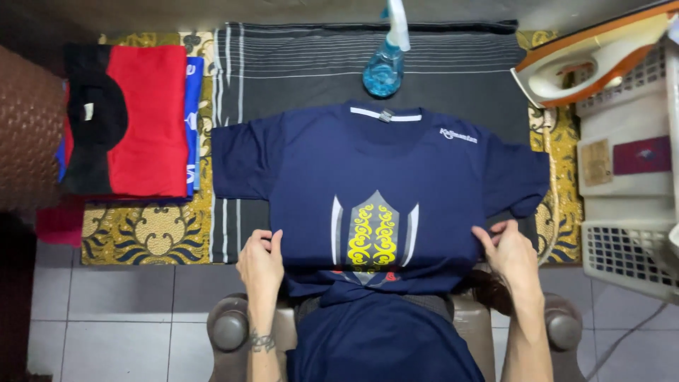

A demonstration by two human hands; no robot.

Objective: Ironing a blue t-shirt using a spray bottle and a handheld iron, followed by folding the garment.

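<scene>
Striped cloth bears smooth navy T-shirt.

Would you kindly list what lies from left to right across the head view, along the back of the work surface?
Folded red and black shirt → spray bottle → iron

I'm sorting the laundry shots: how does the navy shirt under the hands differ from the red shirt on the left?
The navy shirt lies spread flat, sleeves out; the red shirt is folded on a stack. The navy one shows a yellow and grey front print; the red one shows a black collar area. The left hand and right hand pinch the navy shirt's sides; nothing touches the red one. Both are T-shirts.
</scene>
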